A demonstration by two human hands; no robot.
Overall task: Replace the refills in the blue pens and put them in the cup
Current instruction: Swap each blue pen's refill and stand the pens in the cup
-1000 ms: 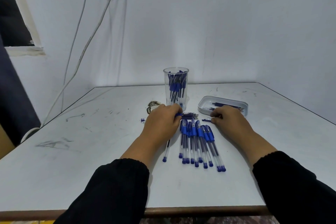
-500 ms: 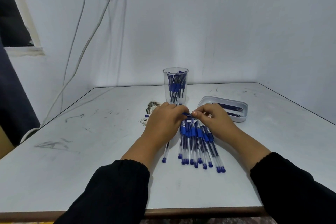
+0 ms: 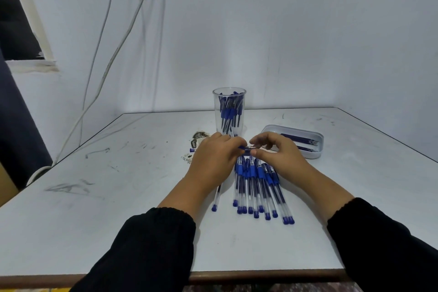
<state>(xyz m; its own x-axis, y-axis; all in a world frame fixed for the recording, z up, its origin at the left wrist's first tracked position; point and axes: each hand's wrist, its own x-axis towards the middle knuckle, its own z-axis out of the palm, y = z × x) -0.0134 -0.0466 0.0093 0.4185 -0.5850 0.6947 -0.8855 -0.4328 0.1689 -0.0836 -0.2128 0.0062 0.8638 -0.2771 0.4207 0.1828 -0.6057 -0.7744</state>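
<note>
Right at the frame's centre, the left hand [image 3: 214,159] and right hand [image 3: 277,153] meet, both pinching a small blue pen piece [image 3: 247,148] between fingertips. Just below them a row of blue pens [image 3: 258,187] lies on the white table [image 3: 118,208]. Behind stands the clear cup [image 3: 229,111] holding pens; at right, a white tray [image 3: 315,149] holds refills [image 3: 299,141].
</note>
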